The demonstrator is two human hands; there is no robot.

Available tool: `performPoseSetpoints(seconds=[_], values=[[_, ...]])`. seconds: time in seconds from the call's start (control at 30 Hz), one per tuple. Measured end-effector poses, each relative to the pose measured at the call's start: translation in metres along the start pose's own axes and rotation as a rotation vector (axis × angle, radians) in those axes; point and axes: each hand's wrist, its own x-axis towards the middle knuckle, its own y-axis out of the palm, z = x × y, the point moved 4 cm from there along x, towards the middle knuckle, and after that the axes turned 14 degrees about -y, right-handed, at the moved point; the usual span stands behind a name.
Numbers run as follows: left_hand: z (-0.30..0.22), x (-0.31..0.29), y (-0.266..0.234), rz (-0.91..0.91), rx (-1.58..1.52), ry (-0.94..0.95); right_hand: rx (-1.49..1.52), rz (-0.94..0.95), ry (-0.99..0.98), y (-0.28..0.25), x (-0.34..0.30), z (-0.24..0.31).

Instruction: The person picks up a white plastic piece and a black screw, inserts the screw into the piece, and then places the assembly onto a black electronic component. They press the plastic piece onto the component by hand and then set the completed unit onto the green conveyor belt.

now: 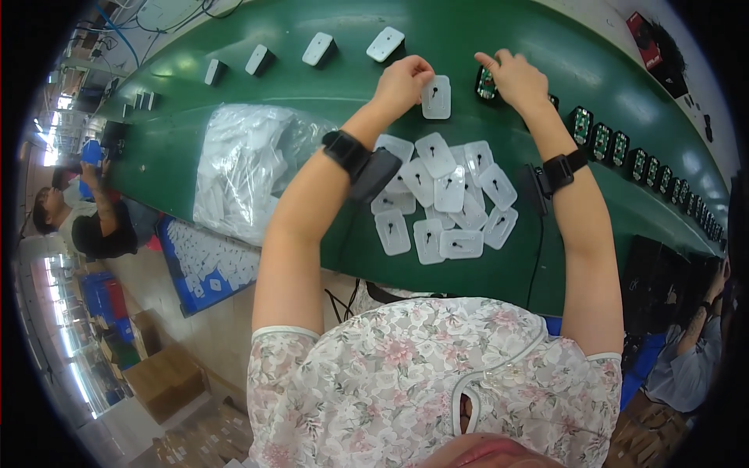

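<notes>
My left hand point(402, 83) pinches the edge of a translucent white plastic cover point(438, 105), which has a small black part with a thin tail on it. To its right, my right hand point(521, 80) is curled at a black housing with a green circuit board point(486, 84), thumb by its upper end; my palm hides some of the grip. Between my forearms lies a loose pile of similar white covers point(449, 189), each with a black part on it.
Along the far left of the green table point(164, 168) stand several white-topped black units point(318, 49). A row of circuit-board housings point(601, 142) runs down the right. A clear bag of white covers point(242, 171) lies left. Co-workers point(101, 226) sit at both sides.
</notes>
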Motion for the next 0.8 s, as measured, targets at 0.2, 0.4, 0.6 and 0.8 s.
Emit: performPoseSetpoints(seconds=[0.2,0.4,0.6,0.8], values=[[-0.020,0.043,0.015,-0.047,0.344,0.232,0.321,0.315,0.046,0.001,0.018,-0.006],[-0.015,0.018,0.044,-0.258,0.741,0.198,0.519,-0.229,-0.099,0.025,0.001,-0.037],[0.000,-0.030,0.054,-0.119,0.579,0.509,0.160,-0.059,-0.175,0.009,-0.035,-0.019],[0.005,-0.029,0.040,-0.062,0.378,0.544,0.596,-0.134,-0.198,0.001,-0.045,0.007]])
